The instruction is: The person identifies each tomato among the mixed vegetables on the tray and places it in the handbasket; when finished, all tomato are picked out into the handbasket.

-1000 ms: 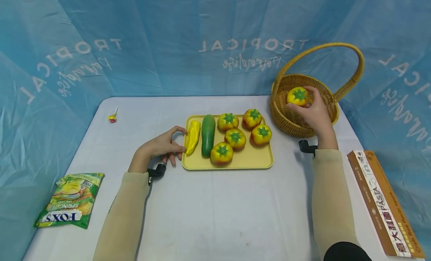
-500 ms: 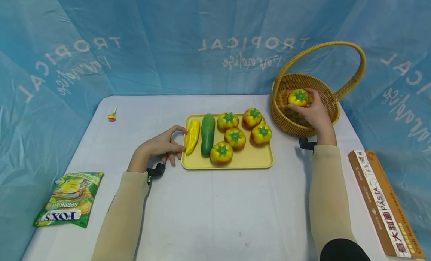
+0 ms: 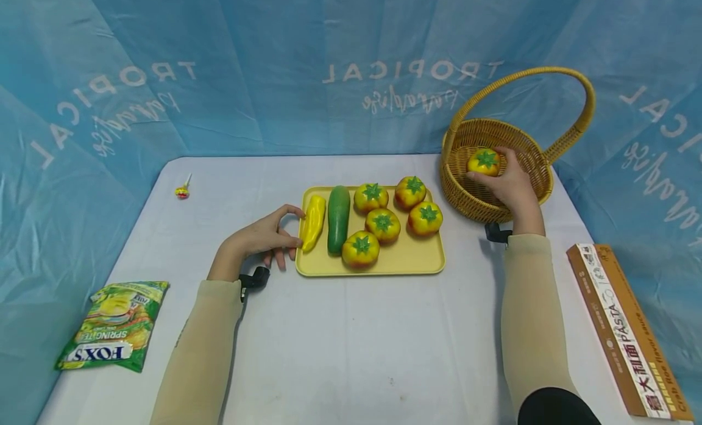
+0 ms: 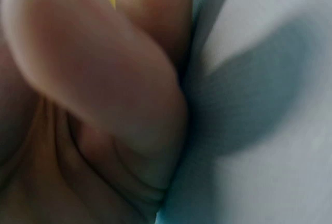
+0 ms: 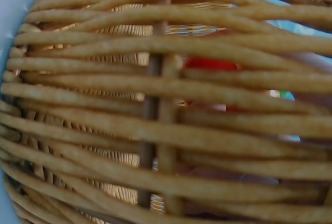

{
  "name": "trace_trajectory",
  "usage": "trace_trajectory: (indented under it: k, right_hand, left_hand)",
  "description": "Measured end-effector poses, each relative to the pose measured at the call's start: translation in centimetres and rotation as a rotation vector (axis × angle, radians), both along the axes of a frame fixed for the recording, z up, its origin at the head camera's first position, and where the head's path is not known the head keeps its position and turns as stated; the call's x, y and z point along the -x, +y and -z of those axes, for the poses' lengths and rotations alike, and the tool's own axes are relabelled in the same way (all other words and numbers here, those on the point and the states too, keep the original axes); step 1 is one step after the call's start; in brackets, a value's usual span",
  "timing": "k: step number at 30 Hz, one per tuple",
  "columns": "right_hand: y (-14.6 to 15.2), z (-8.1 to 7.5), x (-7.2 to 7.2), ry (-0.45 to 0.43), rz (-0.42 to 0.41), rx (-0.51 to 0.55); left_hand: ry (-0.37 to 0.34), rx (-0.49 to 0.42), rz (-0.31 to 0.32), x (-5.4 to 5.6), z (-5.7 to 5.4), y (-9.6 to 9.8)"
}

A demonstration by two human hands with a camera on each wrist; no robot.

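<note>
Inside the wicker basket [image 3: 466, 199], my right hand [image 3: 515, 184] holds a yellow-red persimmon [image 3: 484, 163] with green leaves on top, thumb and fingers around its side. In the right wrist view, the basket's weave [image 5: 104, 115] fills the picture and a red patch of the fruit [image 5: 210, 63] shows through its gaps. My left hand [image 3: 263, 235] rests at the left rim of the yellow tray [image 3: 406, 263], thumb and index fingertips touching it beside a yellow pepper [image 3: 314, 222]. In the left wrist view, fingers [image 4: 104, 68] hide nearly everything.
A green cucumber [image 3: 339, 221] and several more persimmons [image 3: 383, 225] lie on the tray. The basket's tall handle [image 3: 548, 73] arches over it. A pasta box [image 3: 627, 333] lies at the right, a green snack bag [image 3: 114, 324] at the left, and a lollipop [image 3: 183, 192] at the back left.
My right hand has lowered the persimmon slightly within the basket. The left hand and the tray have stayed in place.
</note>
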State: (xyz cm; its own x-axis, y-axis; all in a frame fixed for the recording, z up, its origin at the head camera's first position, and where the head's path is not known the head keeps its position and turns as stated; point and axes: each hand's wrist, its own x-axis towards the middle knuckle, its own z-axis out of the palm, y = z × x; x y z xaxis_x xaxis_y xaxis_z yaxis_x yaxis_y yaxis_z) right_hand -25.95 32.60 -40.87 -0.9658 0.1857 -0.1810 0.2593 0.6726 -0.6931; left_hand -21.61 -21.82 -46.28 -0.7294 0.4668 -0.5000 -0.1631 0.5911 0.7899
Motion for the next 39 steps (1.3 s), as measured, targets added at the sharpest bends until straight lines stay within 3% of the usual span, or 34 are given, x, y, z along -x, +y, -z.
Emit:
trace_trajectory:
  k: [14, 23, 34, 39]
  right_hand:
    - [0.2, -0.1, 0.1, -0.025, 0.012, -0.008]
    - [0.1, -0.2, -0.3, 0.055, 0.023, 0.018]
    - [-1.0, -3.6, -2.5, 0.191, -0.001, 0.081]
    - [-2.2, -4.6, -4.1, 0.285, -0.098, 0.193]
  left_hand:
    - [0.005, 0.008, -0.002, 0.1, 0.1, 0.0]
    - [0.014, 0.013, 0.006, 0.0, -0.1, -0.1]
    - [0.006, 0.008, 0.001, 0.0, 0.0, 0.0]
    - [0.014, 0.021, -0.006, -0.2, -0.1, 0.0]
